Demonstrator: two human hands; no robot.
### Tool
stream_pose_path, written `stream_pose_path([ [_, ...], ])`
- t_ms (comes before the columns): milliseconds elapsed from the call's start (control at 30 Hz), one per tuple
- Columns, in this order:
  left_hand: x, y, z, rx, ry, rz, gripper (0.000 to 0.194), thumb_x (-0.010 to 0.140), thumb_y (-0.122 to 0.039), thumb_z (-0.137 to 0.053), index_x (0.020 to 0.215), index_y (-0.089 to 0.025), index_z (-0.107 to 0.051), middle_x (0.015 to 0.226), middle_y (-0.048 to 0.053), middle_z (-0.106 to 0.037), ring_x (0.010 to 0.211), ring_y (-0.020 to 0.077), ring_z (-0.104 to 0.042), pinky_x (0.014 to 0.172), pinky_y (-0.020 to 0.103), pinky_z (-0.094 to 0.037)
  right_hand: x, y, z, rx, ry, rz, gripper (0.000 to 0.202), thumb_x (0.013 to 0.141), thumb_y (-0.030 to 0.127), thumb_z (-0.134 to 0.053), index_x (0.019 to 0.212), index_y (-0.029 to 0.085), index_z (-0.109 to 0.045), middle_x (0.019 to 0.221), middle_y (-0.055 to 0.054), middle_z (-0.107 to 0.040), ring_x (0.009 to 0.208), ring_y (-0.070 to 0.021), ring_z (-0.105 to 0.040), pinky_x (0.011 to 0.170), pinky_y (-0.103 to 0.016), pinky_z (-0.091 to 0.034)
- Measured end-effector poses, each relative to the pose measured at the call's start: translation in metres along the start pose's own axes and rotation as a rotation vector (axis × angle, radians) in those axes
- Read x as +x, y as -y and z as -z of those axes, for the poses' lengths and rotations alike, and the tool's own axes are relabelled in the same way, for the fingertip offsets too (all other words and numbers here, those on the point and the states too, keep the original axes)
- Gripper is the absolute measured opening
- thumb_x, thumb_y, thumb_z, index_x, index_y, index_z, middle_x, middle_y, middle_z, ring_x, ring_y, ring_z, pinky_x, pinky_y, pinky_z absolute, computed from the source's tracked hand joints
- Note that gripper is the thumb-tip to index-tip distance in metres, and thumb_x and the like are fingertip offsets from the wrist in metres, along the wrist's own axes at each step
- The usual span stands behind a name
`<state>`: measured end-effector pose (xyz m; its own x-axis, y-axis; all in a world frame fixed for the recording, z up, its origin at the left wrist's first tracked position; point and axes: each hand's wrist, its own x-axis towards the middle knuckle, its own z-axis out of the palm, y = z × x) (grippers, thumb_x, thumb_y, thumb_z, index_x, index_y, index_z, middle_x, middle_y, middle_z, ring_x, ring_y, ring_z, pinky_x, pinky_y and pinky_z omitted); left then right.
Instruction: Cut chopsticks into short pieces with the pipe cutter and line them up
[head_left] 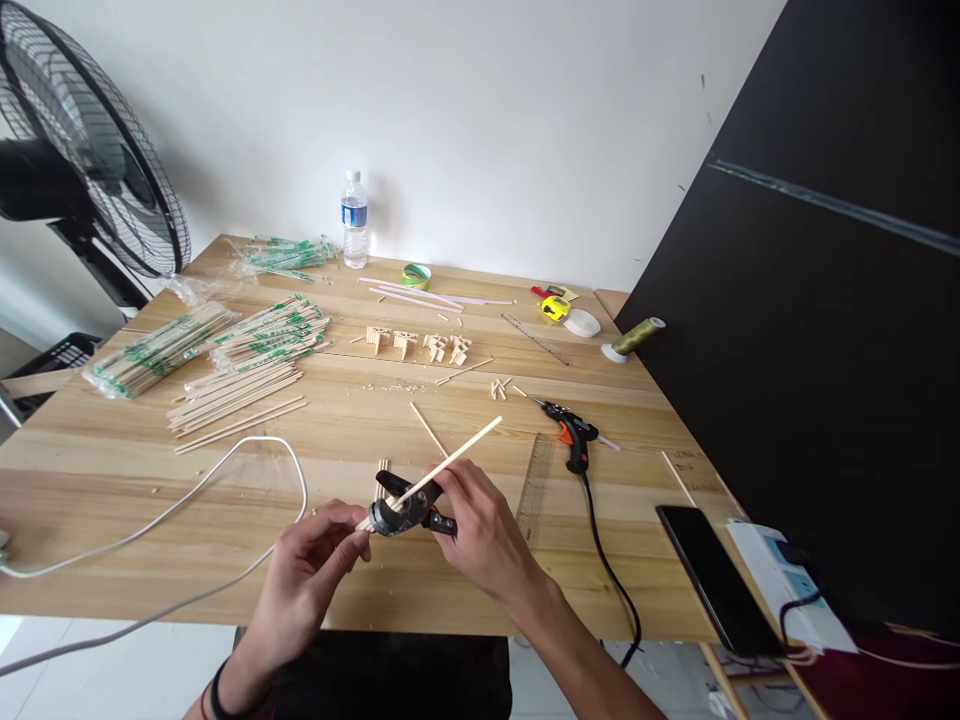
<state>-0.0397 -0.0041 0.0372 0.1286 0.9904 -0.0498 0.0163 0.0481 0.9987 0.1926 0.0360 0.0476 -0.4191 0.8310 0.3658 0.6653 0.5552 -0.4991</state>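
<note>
My left hand [311, 575] pinches the lower end of a thin wooden stick [466, 444] between thumb and fingers, perhaps with short pieces beside it. My right hand [487, 530] is wrapped round the handles of black hand pruners [405, 508]. Their curved jaws lie around the stick close to my left fingertips, and the stick slants up to the right past them. Behind the jaws lie several short stick pieces [383, 466], partly hidden. Another loose stick [427, 428] lies on the wooden table just beyond my right hand.
Wooden stick bundles [161, 350] lie left, near a white cable [289, 450]. Small stick assemblies [406, 343] stand mid-table. To the right are a glue gun [574, 430], a clear ruler [535, 485] and a phone [716, 575]. A water bottle [355, 222] stands behind.
</note>
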Motion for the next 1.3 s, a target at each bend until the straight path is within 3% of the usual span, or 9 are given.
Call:
stream_pose_path([
  [200,-0.001,0.004,-0.002,0.065,-0.068,-0.088,0.015,0.097,-0.032,-0.068,0.107,-0.023,-0.075,0.082,0.003,-0.067,0.075,0.0152,-0.064,0.068,0.023,-0.053,-0.005,0.003,-0.008,-0.033,0.015,-0.095,0.039,0.076,0.001,-0.067,0.107,0.022,-0.056,0.102,-0.009,-0.066,0.093,-0.0276,-0.064,0.082,-0.039,-0.055],
  [333,0.003,0.006,-0.003,0.065,-0.096,-0.060,0.018,0.096,-0.034,-0.070,0.106,-0.022,-0.076,0.082,0.003,-0.067,0.075,0.0153,-0.065,0.069,0.024,-0.054,-0.006,0.003,-0.016,-0.162,0.072,-0.175,0.023,0.082,0.008,-0.070,0.099,0.020,-0.060,0.095,-0.008,-0.069,0.086,-0.0267,-0.067,0.077,-0.036,-0.052],
  [633,0.012,0.018,0.008,0.041,-0.071,0.143,0.040,0.090,-0.051,-0.071,0.108,-0.015,-0.072,0.078,0.005,-0.073,0.069,0.0176,-0.066,0.063,0.027,-0.056,0.011,0.001,-0.013,-0.243,0.414,-0.378,0.008,0.098,0.024,-0.061,0.103,0.019,-0.064,0.097,-0.007,-0.076,0.085,-0.0236,-0.073,0.071,-0.030,-0.047],
  [733,0.021,0.023,0.025,0.210,-0.150,0.111,0.040,0.089,-0.052,-0.070,0.107,-0.016,-0.072,0.083,0.007,-0.075,0.071,0.0202,-0.070,0.065,0.030,-0.058,0.013,-0.006,-0.010,-0.293,0.473,-0.401,0.012,0.100,0.026,-0.057,0.103,0.019,-0.065,0.097,-0.009,-0.077,0.086,-0.0251,-0.074,0.070,-0.031,-0.046],
  [833,0.032,0.032,0.043,0.560,-0.257,-0.021,0.032,0.093,-0.047,-0.062,0.103,-0.019,-0.073,0.094,0.009,-0.075,0.076,0.0225,-0.071,0.069,0.034,-0.058,0.015,-0.013,-0.004,-0.336,0.527,-0.420,0.013,0.101,0.027,-0.056,0.104,0.019,-0.067,0.096,-0.010,-0.078,0.088,-0.0264,-0.075,0.070,-0.031,-0.045],
  [967,0.044,0.043,0.051,0.877,-0.340,-0.159,0.028,0.093,-0.039,-0.059,0.108,-0.020,-0.072,0.109,0.013,-0.070,0.101,0.0329,-0.066,0.090,0.049,-0.053,0.015,-0.017,0.003,-0.347,0.548,-0.415,0.015,0.100,0.030,-0.059,0.102,0.019,-0.069,0.094,-0.011,-0.079,0.087,-0.0285,-0.076,0.070,-0.031,-0.045],
  [1067,0.045,0.040,0.038,0.901,-0.346,-0.277,0.030,0.095,-0.036,-0.060,0.120,-0.020,-0.067,0.123,0.016,-0.064,0.116,0.0363,-0.060,0.100,0.056,-0.047,0.016,-0.015,0.006,-0.347,0.555,-0.392,0.021,0.102,0.036,-0.057,0.101,0.019,-0.070,0.092,-0.012,-0.079,0.085,-0.0295,-0.077,0.069,-0.032,-0.045],
  [1200,0.045,0.022,0.002,0.807,-0.077,-0.431,0.042,0.105,-0.033,-0.051,0.146,-0.026,-0.052,0.143,0.014,-0.054,0.127,0.0298,-0.056,0.107,0.050,-0.044,0.017,-0.007,0.005,-0.340,0.570,-0.355,0.030,0.104,0.043,-0.054,0.097,0.019,-0.071,0.090,-0.013,-0.080,0.083,-0.0306,-0.077,0.068,-0.033,-0.045],
  [1300,0.051,0.013,-0.020,0.840,0.023,-0.517,0.041,0.105,-0.034,-0.050,0.145,-0.026,-0.055,0.143,0.014,-0.057,0.124,0.0306,-0.057,0.103,0.050,-0.042,0.019,0.000,0.003,-0.324,0.565,-0.343,0.035,0.104,0.047,-0.051,0.097,0.019,-0.072,0.089,-0.013,-0.080,0.083,-0.0301,-0.077,0.068,-0.032,-0.045],
])
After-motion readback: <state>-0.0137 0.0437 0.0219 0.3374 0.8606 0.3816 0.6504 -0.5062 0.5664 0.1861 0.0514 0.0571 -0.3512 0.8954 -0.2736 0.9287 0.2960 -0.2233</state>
